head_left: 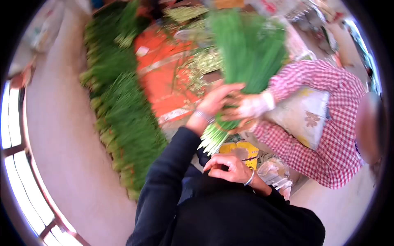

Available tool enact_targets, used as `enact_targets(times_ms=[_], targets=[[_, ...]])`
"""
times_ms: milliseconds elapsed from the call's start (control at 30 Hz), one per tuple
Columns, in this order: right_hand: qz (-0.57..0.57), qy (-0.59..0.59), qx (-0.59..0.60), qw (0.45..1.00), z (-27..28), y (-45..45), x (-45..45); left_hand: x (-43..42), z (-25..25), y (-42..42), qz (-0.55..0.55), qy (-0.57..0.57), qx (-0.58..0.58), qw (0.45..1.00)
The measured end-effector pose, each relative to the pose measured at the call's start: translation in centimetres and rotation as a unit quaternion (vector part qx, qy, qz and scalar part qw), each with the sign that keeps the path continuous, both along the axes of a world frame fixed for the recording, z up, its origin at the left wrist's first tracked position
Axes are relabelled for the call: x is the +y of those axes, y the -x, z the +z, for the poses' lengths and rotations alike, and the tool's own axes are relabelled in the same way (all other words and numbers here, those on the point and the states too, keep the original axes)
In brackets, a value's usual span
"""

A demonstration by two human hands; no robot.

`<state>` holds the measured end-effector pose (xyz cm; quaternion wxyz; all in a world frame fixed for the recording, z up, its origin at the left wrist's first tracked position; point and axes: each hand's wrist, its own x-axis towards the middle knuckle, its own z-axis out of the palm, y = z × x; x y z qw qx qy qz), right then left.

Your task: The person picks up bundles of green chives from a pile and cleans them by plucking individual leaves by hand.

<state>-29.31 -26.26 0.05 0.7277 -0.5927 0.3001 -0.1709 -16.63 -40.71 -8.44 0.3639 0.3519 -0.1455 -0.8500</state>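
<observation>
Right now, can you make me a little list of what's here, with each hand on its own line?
Left hand: against the green bunch; grip too blurry to tell
Right hand: fingers curved, nothing seen in it, below the bunch's white ends
Other person: checked sleeves, hands at the same bunch
Picture's left: row of green bundles
Beside the row: orange sheet with loose scraps

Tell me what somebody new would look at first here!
Probably the big green bunch above the middle, with its pale ends pointing down toward the wearer. Next might come the long row of greens at left, running beside an orange mat. The red-and-white checked shirt of another person at right would stand out too.
</observation>
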Motion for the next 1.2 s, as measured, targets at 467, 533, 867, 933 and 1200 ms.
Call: enact_targets(times_ms=[467,533,867,933,1200], targets=[[0.32,0.277,0.295,0.857,-13.4,-6.0,8.4,23.7,-2.6,-7.4,0.279,0.246,-0.589,0.717],[0.333,0.206,0.329,0.859,-14.8,-6.4,9.0,28.2,-4.5,-9.0,0.304,0.139,-0.594,0.731],[0.417,0.204,0.316,0.827,-20.3,-10.5,12.0,48.9,-22.1,-14.1,0.585,-0.287,-0.324,0.686],[0.41,0.185,0.311,0.837,-22.3,-12.1,13.8,53.3,-23.7,-17.3,0.614,-0.357,-0.344,0.615],[0.342,0.003,0.288,0.894,-33.0,-15.6,21.0,66.7,-40.0,-29.7,0.556,-0.462,-0.512,0.465]])
